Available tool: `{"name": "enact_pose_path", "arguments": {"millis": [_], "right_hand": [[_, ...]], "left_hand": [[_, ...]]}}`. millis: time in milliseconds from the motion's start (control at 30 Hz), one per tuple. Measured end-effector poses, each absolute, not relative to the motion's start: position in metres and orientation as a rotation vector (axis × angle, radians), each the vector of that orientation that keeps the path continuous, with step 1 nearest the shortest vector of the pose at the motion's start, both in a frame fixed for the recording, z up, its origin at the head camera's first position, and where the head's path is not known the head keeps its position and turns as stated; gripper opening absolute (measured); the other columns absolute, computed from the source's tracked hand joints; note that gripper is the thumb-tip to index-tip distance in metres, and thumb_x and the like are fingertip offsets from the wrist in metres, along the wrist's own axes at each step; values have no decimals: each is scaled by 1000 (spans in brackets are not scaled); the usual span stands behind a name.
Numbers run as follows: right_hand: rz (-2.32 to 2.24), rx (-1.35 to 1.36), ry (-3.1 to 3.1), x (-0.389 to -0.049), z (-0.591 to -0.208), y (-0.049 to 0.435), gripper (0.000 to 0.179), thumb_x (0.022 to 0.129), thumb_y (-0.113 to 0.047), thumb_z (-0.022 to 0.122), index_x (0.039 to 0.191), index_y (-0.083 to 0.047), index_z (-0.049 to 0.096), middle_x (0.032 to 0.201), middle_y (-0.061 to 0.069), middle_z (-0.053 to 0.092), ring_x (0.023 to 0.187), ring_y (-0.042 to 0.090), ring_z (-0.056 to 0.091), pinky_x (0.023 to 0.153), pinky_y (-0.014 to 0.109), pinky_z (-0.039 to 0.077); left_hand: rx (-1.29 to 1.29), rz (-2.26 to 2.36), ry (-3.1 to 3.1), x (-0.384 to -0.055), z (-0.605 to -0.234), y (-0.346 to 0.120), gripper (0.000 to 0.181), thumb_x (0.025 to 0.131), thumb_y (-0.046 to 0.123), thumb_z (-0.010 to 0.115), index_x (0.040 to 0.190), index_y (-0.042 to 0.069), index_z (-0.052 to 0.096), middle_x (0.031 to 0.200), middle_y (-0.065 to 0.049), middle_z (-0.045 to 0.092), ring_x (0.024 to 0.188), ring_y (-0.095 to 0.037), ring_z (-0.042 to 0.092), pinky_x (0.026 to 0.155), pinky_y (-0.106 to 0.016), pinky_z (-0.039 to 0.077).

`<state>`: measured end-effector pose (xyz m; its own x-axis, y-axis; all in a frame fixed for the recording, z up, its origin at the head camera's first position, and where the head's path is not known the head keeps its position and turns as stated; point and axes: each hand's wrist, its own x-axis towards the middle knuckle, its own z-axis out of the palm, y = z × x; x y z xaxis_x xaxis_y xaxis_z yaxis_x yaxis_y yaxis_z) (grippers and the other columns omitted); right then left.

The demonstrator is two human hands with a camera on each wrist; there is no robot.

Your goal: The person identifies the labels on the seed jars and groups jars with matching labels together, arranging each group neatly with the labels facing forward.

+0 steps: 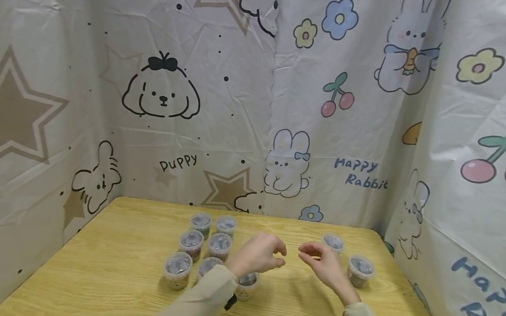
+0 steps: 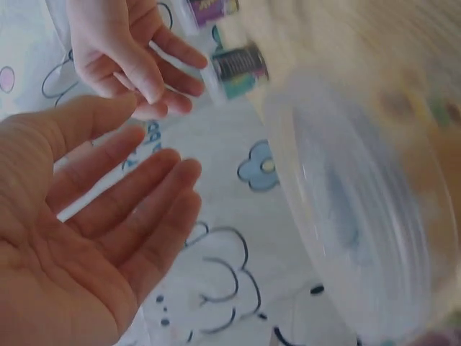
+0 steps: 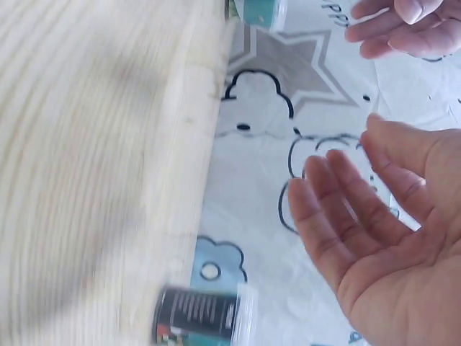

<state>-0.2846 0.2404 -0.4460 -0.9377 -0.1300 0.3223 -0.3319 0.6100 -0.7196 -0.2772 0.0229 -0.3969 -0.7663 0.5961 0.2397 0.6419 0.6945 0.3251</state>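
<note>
Above the middle of the table, my left hand (image 1: 259, 254) and right hand (image 1: 325, 266) face each other with a gap between. Both have loosely bent fingers and hold nothing. Several clear-lidded plastic tubs stand left of and below the left hand, among them a front tub (image 1: 247, 285) beside its sleeve. Nearest the right hand are two more tubs, one behind it (image 1: 333, 242) and one to its right (image 1: 361, 271). The left wrist view shows the left palm (image 2: 86, 238) bare and a large lidded tub (image 2: 360, 209) close by. In the right wrist view the right palm (image 3: 403, 267) is bare too.
The yellow wood-grain table (image 1: 112, 251) has a patterned cloth (image 1: 239, 104) hanging behind it and at both sides. On the left the tubs stand in rough rows, including a back tub (image 1: 200, 222) and a front-left tub (image 1: 177, 269). Each wrist wears a dark strap.
</note>
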Motion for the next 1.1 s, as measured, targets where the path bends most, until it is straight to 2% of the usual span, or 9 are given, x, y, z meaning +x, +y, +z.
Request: {"name": "enact_pose_path", "arguments": {"millis": [200,400,667,900,1100], "right_hand": [[1085,177,-2617,-282,-441,262,11,93,-12,67,102,-8,72,98,6,73,92,21,68,83,38,58],[925,98,-2615,-279,-439,284,14,92,-12,68,103,-4,72,101,13,74,97,32,69,81,47,56],[821,-11,-2678,-272,-428,316,22,94,-16,62,109,0,69,109,22,70,101,40,64,82,54,52],[754,-41,-2717,-272,-426,340,23,91,-13,64,107,3,68,109,26,67,96,39,64,75,50,54],[753,-66,-2785,-271,-426,354,27,93,-16,64,111,4,66,116,30,63,103,44,59,79,55,51]], "left_hand": [[-909,-713,-2748,-273,-404,48,19,86,24,76,101,12,76,99,0,74,85,-9,65,71,-21,53],[-820,-784,-2759,-267,-409,74,17,85,26,77,99,16,76,96,4,74,81,-4,63,68,-18,51],[-802,-792,-2772,-261,-419,104,15,85,28,77,97,19,76,90,9,71,78,-1,60,65,-15,48],[-781,-853,-2775,-264,-433,133,23,86,28,76,107,20,73,98,6,72,83,-2,63,65,-15,50],[-852,-877,-2776,-269,-451,157,40,87,31,75,124,22,65,113,8,69,97,-1,63,75,-16,52]]}}
